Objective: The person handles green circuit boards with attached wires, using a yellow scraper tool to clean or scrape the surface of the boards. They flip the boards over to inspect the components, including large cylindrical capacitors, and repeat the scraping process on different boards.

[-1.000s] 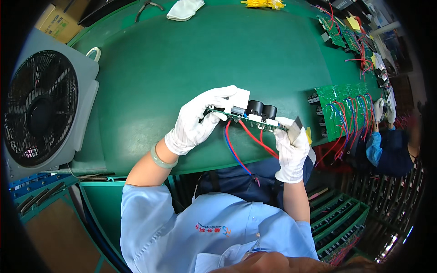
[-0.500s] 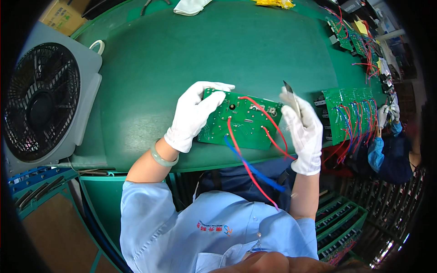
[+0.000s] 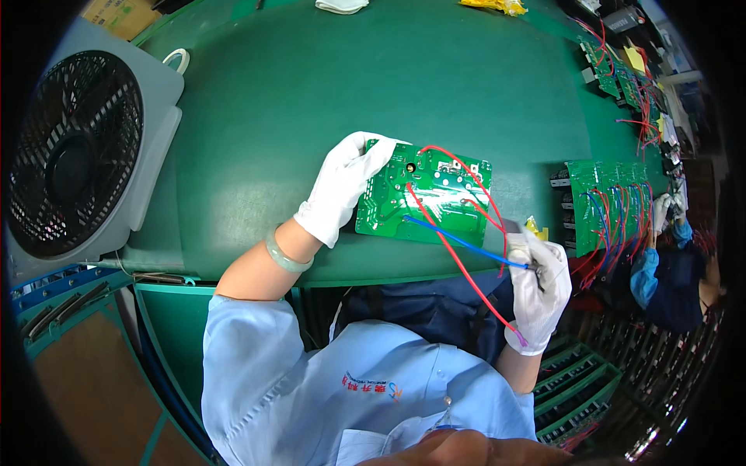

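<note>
My left hand (image 3: 346, 182), in a white glove, is closed on the left edge of a green circuit board (image 3: 381, 213), which is tilted up over the table's near edge. Red wires (image 3: 458, 256) and a blue wire (image 3: 458, 242) come off the board's soldered face toward the right. My right hand (image 3: 540, 283), also gloved in white, is closed around a thin flat metal tool (image 3: 511, 226) whose exact kind I cannot make out. The blue wire's far end meets these fingers. One red wire's end lies across the right glove's cuff.
A grey box fan (image 3: 148, 147) stands at the left, beside a roll of white tape (image 3: 180, 60). Several wired circuit boards (image 3: 606, 202) stand at the right, near a co-worker's gloved hands (image 3: 668, 213). A white cloth (image 3: 342, 5) and a yellow wrapper (image 3: 497, 6) lie at the far edge.
My right hand has moved down and away from the board, its tool turned lower. The blue wire, hanging loose before, is now stretched to that hand. The board has shifted slightly right and up.
</note>
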The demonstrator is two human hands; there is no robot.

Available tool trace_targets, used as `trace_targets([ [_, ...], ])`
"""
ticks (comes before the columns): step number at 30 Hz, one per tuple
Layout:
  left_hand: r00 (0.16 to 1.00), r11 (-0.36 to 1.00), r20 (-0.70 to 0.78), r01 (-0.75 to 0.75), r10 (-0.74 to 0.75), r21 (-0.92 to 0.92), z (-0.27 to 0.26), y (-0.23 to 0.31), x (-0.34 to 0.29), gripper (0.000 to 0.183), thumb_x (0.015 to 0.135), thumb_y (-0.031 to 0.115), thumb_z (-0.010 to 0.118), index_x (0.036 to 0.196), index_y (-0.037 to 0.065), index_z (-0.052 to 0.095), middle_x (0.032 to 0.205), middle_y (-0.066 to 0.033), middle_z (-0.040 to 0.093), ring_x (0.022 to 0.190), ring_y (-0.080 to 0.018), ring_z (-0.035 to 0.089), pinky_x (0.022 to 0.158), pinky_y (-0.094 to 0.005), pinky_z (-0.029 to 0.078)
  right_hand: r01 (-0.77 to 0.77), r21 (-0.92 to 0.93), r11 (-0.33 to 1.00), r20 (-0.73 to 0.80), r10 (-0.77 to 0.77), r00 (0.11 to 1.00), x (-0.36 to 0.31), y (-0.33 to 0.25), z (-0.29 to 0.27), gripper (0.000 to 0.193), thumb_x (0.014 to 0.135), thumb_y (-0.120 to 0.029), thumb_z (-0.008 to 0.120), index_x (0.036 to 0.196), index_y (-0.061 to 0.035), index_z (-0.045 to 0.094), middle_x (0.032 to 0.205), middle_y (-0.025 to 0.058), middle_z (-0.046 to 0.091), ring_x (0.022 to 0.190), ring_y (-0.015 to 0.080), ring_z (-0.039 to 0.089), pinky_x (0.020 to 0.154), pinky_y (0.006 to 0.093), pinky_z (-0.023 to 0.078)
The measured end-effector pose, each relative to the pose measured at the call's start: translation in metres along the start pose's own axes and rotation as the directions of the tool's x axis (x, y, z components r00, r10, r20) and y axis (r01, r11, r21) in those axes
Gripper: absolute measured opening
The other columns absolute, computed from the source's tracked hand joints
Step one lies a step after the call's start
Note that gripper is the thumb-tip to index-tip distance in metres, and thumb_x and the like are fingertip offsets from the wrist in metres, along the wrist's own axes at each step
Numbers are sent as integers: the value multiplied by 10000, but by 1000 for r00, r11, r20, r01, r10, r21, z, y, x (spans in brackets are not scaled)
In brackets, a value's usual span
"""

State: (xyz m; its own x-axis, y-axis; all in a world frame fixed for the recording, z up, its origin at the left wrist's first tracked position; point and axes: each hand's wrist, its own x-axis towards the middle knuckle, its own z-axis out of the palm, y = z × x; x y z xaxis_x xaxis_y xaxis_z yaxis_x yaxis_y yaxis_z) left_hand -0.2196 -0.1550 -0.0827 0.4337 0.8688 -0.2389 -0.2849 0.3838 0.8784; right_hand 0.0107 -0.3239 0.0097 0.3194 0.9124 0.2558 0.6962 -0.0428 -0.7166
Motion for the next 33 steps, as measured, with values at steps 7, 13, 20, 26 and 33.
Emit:
trace_targets([
  [7,992,998,-118,-43,38,-41,0,7,4,289,1001,253,634,1128,-6,617,1045,-41,672,934,-75,605,856,-246,499,-398,444,803,147,372,916,-31,13,20,249,920,-26,699,1154,50,661,982,58,648,677,36,561,570,180,430],
  [13,945,985,-294,-165,145,-42,-19,17,18,399,965,344,682,1143,-1,590,993,-33,643,890,-79,604,813,-241,512,-465,609,642,258,394,882,-37,36,32,272,1031,-227,567,1101,35,556,1094,195,645,815,204,684,633,265,549],
  [20,936,977,-314,-193,156,-88,-37,24,27,381,956,350,697,1139,42,566,1009,-22,621,919,-95,615,829,-285,533,-359,866,348,327,149,933,15,55,77,375,1027,-213,519,1253,86,489,1541,331,310,1438,437,346,1206,527,265],
  [26,955,978,-274,-153,110,-141,-33,33,28,361,962,317,696,1149,40,558,1011,-19,623,923,-98,616,842,-277,528,-605,792,84,608,-3,794,22,33,130,269,998,-186,570,1082,69,567,1491,330,397,1390,446,417,1181,527,316],
  [33,954,974,-274,-169,124,-149,-34,32,26,351,968,287,689,1165,31,554,1028,-35,636,928,-100,628,835,-278,532,-703,366,610,923,-139,359,-27,36,100,202,1004,-223,597,985,-30,544,1192,161,637,980,184,602,814,303,512],
])
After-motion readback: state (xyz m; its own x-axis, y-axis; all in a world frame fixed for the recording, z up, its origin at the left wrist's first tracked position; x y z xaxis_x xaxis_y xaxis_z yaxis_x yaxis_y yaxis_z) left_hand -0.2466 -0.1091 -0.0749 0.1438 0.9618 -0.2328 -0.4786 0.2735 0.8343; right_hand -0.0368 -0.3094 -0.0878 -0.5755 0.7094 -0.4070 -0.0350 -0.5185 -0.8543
